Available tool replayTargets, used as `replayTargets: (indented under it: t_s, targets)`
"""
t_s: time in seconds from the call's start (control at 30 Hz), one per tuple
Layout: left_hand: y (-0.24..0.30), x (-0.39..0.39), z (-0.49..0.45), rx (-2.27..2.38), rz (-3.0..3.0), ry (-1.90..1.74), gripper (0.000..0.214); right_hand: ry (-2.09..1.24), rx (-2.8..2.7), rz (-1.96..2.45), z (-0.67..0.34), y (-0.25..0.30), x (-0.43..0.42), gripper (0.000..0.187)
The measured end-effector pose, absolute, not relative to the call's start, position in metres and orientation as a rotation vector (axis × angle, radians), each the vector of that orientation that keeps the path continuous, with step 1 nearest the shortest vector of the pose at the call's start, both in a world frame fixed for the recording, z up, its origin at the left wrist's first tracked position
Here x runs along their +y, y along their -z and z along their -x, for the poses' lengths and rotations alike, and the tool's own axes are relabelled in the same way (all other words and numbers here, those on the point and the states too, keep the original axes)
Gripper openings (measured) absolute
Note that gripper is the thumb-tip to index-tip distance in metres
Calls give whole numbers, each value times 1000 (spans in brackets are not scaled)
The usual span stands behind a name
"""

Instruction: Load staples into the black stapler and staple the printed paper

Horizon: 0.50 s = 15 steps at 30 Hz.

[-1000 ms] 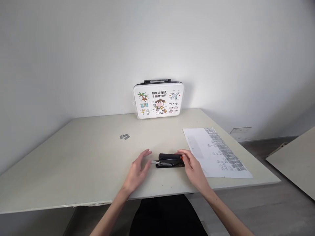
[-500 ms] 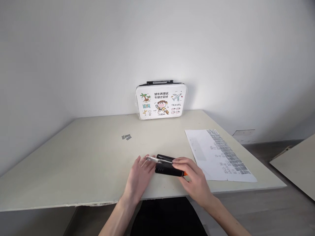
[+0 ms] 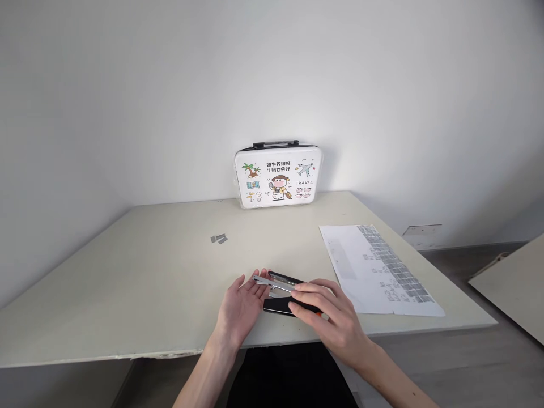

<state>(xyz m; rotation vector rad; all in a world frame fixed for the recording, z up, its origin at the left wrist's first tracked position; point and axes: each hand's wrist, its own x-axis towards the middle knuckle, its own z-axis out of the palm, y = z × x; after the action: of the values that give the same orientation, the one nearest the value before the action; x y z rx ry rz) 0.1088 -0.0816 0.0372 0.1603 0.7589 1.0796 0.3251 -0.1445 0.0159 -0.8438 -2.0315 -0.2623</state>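
A black stapler (image 3: pixel 281 306) with a metal staple channel is spread open above the near part of the table, its parts fanned apart. Fingers of my right hand (image 3: pixel 329 314) are closed around its rear, where a bit of orange shows. My left hand (image 3: pixel 242 309) lies palm up with its fingers stretched out, beside and partly under the stapler's front end. No object can be seen lying on the left palm. Several grey staple strips (image 3: pixel 219 238) rest on the table a little beyond the left hand.
A white case (image 3: pixel 278 177) with cartoon prints stands against the wall at the table's back. On the right lies a white sheet of paper (image 3: pixel 346 260) with dark printed blocks. The pale table (image 3: pixel 127 283) has a chipped front edge.
The stapler has been turned in my right hand, so its parts show spread more widely. My left hand has rolled further palm up under its front end.
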Motion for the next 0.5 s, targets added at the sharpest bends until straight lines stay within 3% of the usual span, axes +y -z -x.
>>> replayTargets:
  t_s: [0.5]
  targets:
    - [-40,-90,-117,873,-480,-1127,11,324,-1947,860,-327,-13,-139,47]
